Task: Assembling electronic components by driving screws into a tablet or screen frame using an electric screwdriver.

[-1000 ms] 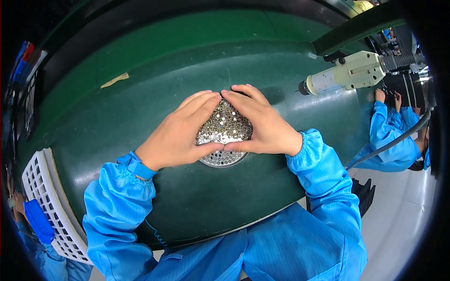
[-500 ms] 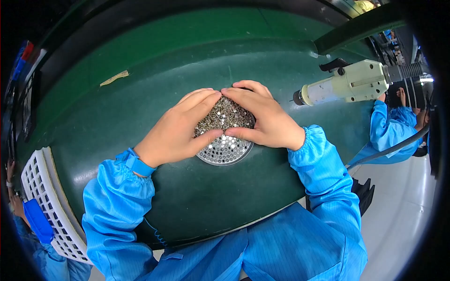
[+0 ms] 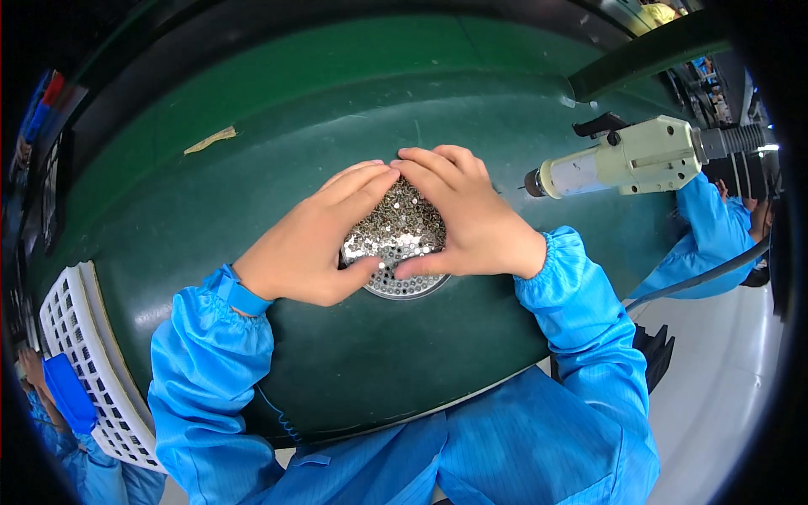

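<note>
In the middle of the green bench lies a round, clear-rimmed tray with a perforated metal face (image 3: 410,286). A heap of small metal screws (image 3: 404,210) covers its far part, and round heads or holes dot the near part in rows. My left hand (image 3: 311,240) curves around the tray's left side, and my right hand (image 3: 480,223) curves around its right side. The fingertips of both meet at the far edge. Both thumbs rest over the near part, slightly apart. My fingers hide much of the rim.
A pale green power tool (image 3: 623,164) points in from the right, its cable hanging beside the bench. A white plastic basket (image 3: 80,337) with a blue piece stands at the left edge. A tan strip (image 3: 210,140) lies farther back. Blue-sleeved people (image 3: 703,240) sit nearby.
Both thumbs have moved nearer to me over the tray and parted slightly. The screw heap has shifted, and a shiny band of metal now shows at the left. The tray sits slightly farther left.
</note>
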